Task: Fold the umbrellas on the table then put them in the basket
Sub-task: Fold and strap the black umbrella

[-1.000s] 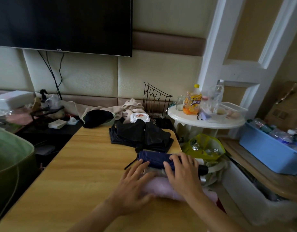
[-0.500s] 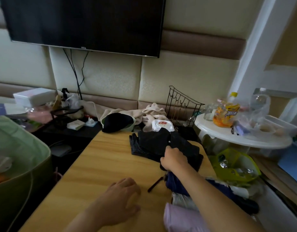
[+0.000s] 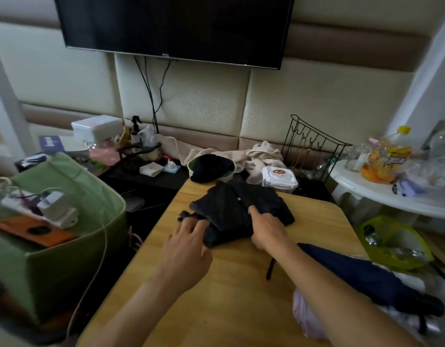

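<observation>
A black umbrella (image 3: 231,209) lies crumpled near the far end of the wooden table (image 3: 231,291). My right hand (image 3: 266,227) grips its fabric on the right side. My left hand (image 3: 188,241) touches the umbrella's near left edge with spread fingers, next to its black strap. A folded navy umbrella (image 3: 366,276) and a pink umbrella (image 3: 306,314) lie at the table's near right edge, partly hidden under my right forearm. A green fabric basket (image 3: 66,221) stands left of the table, holding a power strip and an orange item.
A white wipes box (image 3: 279,177) and a green bowl with a black cloth (image 3: 211,166) sit beyond the table's far end. A black wire rack (image 3: 314,146) stands behind them. A white round table (image 3: 391,194) with bottles is at right, a yellow-green bag (image 3: 396,241) below it.
My right hand left the navy umbrella and took hold of the black one, which has been pulled toward me. My left hand moved forward to its edge. The view swung left.
</observation>
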A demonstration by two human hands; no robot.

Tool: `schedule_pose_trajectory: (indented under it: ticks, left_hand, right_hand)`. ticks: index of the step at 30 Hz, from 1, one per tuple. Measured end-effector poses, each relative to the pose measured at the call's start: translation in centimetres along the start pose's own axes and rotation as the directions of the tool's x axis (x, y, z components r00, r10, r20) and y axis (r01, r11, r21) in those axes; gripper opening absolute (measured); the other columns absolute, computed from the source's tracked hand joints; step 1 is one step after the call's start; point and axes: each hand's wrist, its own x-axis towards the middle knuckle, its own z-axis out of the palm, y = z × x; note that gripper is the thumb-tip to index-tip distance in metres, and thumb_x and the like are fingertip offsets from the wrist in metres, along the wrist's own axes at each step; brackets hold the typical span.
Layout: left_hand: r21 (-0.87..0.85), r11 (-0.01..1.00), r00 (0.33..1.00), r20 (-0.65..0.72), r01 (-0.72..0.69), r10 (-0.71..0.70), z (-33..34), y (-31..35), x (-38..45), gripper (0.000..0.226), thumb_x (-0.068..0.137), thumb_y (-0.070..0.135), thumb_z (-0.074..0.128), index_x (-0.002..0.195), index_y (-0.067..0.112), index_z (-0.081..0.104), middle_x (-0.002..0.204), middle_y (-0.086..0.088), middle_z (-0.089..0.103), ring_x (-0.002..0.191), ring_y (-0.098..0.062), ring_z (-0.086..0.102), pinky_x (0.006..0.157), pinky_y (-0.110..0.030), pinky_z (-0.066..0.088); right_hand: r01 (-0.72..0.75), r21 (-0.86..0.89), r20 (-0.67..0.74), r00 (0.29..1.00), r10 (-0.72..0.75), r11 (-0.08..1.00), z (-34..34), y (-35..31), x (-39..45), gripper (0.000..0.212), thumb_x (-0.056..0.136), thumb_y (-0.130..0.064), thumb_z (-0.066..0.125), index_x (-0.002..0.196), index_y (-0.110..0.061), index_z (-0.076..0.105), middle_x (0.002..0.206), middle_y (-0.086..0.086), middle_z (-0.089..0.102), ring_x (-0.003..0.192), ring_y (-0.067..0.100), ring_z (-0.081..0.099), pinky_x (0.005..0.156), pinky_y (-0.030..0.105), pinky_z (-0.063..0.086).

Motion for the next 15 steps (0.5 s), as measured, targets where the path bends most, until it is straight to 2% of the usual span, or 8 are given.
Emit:
schedule_pose_trajectory:
  ticks: [3, 7, 8, 10, 12, 13, 15]
  left_hand:
    - [-0.089, 0.987, 0.989, -0.047, 0.135, -0.139, -1.2, -0.8, -1.4, 0.071, 0.093, 0.031, 0.055, 0.155, 0.028, 0.023, 0.156, -0.002, 0.024, 0.144, -0.025, 0.027, 0.114, -0.039, 0.034]
    - [-0.138, 0.954, 0.963, 0.071, 0.267, -0.26, -1.9, -2.9, -3.5, 0.072, 0.092, 0.035, 0.057, 0.155, 0.029, 0.023, 0.154, -0.001, 0.029, 0.144, -0.027, 0.031, 0.115, -0.044, 0.033]
    - [-0.12, 0.958, 0.961, 0.12, 0.262, -0.248, -1.9, -3.4, -4.1, 0.069, 0.092, 0.036, 0.057, 0.154, 0.029, 0.026, 0.151, 0.0, 0.033, 0.142, -0.026, 0.036, 0.114, -0.043, 0.036]
    - [-0.05, 0.978, 0.956, 0.226, 0.202, -0.186, -1.9, -3.9, -5.2, 0.057, 0.092, 0.037, 0.054, 0.146, 0.027, 0.039, 0.142, 0.003, 0.043, 0.133, -0.025, 0.047, 0.108, -0.042, 0.043]
    - [0.027, 0.988, 0.935, 0.318, 0.155, -0.155, -1.7, -3.6, -6.2, 0.051, 0.094, 0.037, 0.052, 0.143, 0.025, 0.043, 0.137, 0.002, 0.045, 0.129, -0.025, 0.049, 0.108, -0.043, 0.042]
    - [0.052, 0.988, 0.928, 0.339, 0.146, -0.155, -1.5, -3.4, -6.5, 0.052, 0.095, 0.035, 0.052, 0.145, 0.024, 0.041, 0.138, 0.002, 0.044, 0.13, -0.025, 0.047, 0.109, -0.044, 0.039]
    - [0.084, 0.987, 0.933, 0.324, 0.135, -0.156, -1.2, -3.0, -6.8, 0.053, 0.097, 0.032, 0.052, 0.147, 0.024, 0.039, 0.14, 0.001, 0.043, 0.132, -0.025, 0.044, 0.111, -0.045, 0.036]
  right_hand:
    - [0.203, 0.03, 0.019, 0.979, -0.204, 0.979, 0.1, -1.3, -2.1, 0.065, 0.089, 0.002, 0.059, 0.138, -0.033, 0.035, 0.118, 0.007, 0.062, 0.104, 0.031, 0.06, 0.073, 0.039, 0.047]
    - [0.311, 0.097, 0.038, 0.948, -0.316, 0.945, 0.1, -0.8, -4.5, 0.06, 0.089, 0.002, 0.058, 0.123, -0.043, 0.036, 0.118, -0.002, 0.058, 0.099, 0.024, 0.058, 0.073, 0.039, 0.051]
    - [0.306, 0.095, 0.019, 0.951, -0.309, 0.947, 0.3, -0.6, -5.1, 0.061, 0.09, 0.002, 0.059, 0.123, -0.044, 0.036, 0.123, -0.003, 0.056, 0.102, 0.023, 0.056, 0.077, 0.038, 0.051]
    - [0.276, 0.045, -0.044, 0.961, -0.274, 0.96, 1.1, -0.5, -6.3, 0.065, 0.09, 0.001, 0.062, 0.133, -0.041, 0.038, 0.143, -0.001, 0.046, 0.123, 0.024, 0.049, 0.094, 0.037, 0.049]
    - [0.276, 0.034, -0.12, 0.955, -0.27, 0.961, 2.1, -0.8, -7.7, 0.073, 0.089, -0.004, 0.07, 0.147, -0.034, 0.036, 0.161, 0.004, 0.024, 0.146, 0.027, 0.029, 0.114, 0.039, 0.039]
    - [0.303, 0.061, -0.158, 0.944, -0.291, 0.951, 2.6, -1.0, -8.5, 0.078, 0.087, -0.008, 0.075, 0.15, -0.031, 0.035, 0.164, 0.004, 0.015, 0.15, 0.026, 0.021, 0.119, 0.04, 0.034]
    - [0.387, 0.111, -0.213, 0.909, -0.358, 0.916, 3.8, -1.2, -10.2, 0.083, 0.085, -0.004, 0.074, 0.153, -0.032, 0.035, 0.165, -0.001, 0.011, 0.151, 0.022, 0.015, 0.122, 0.041, 0.032]
